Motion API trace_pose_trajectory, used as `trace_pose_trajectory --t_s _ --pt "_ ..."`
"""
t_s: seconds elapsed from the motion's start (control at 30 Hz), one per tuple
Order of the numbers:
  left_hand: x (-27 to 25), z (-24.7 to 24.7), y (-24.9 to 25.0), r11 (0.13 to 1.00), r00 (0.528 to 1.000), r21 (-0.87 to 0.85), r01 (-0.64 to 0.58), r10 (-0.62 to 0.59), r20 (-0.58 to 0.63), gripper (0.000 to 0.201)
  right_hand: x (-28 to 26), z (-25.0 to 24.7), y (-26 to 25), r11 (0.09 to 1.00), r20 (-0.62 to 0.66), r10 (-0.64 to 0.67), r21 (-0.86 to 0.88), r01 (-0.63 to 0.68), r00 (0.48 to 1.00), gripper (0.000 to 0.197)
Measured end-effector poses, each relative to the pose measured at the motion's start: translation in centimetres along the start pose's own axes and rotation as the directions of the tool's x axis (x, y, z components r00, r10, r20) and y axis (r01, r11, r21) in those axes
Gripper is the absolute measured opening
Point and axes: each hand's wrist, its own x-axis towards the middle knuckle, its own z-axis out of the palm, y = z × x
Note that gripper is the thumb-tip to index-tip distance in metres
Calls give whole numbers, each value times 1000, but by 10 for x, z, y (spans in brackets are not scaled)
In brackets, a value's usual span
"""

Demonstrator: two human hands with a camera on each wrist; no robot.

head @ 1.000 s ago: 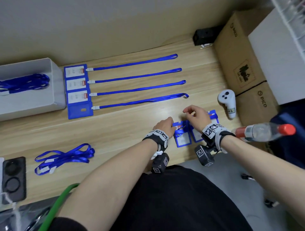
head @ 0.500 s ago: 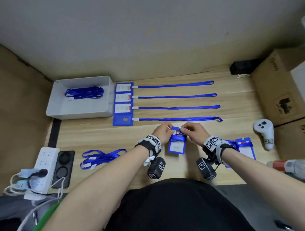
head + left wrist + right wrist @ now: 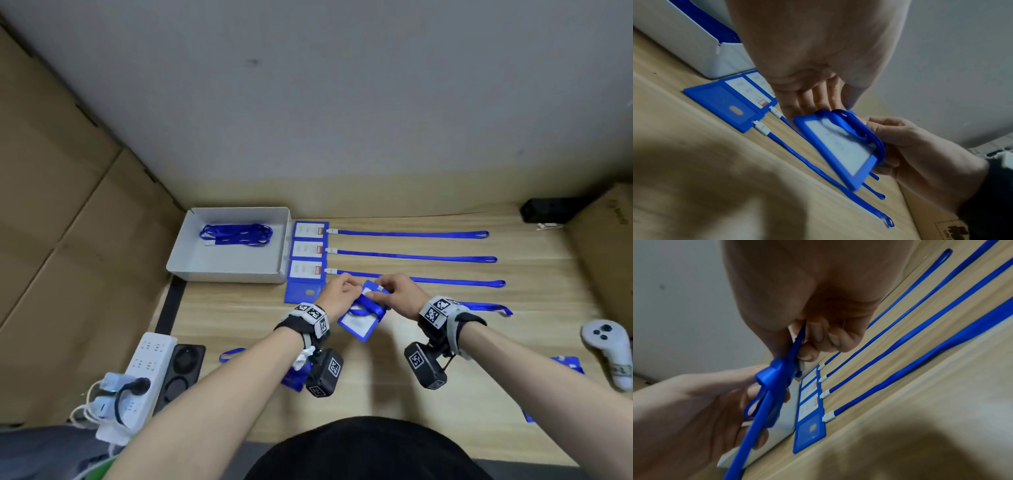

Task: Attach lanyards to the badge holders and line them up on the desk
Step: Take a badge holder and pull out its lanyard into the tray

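Note:
A blue badge holder with a folded blue lanyard across its front hangs tilted above the desk between my hands. My left hand grips its upper left edge, fingers behind it and thumb in front. My right hand pinches the top edge, where a white clip shows. The right wrist view shows the holder edge-on. Behind my hands, several finished holders lie stacked in a column, their lanyards stretched out to the right.
A white tray holding bundled lanyards stands at the back left. A power strip lies front left and a white controller front right. More blue holders lie by my right forearm. Cardboard boxes stand at the right.
Both hands have carried the holder with its folded lanyard from the front right of the desk leftward and away from me, up to the lined-up row. It is now tilted.

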Motion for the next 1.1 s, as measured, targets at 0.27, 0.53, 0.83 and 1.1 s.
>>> trace_pose_trajectory --t_s 0.27,0.53,0.83,1.1 --pt "-1 -23 -14 991 998 -122 63 -63 -1 9 4 -3 -13 983 -208 41 185 -2 977 9" --pt "-3 -36 -10 982 997 -173 78 -75 25 27 -1 -5 -26 977 -130 92 202 -65 987 18" --pt "-2 -29 -6 1000 994 29 4 -8 108 6 -13 1 -36 917 -32 186 365 -162 982 5" --pt "-5 -37 -9 988 1000 156 -4 2 12 7 -22 7 -20 901 242 272 276 -335 931 42"
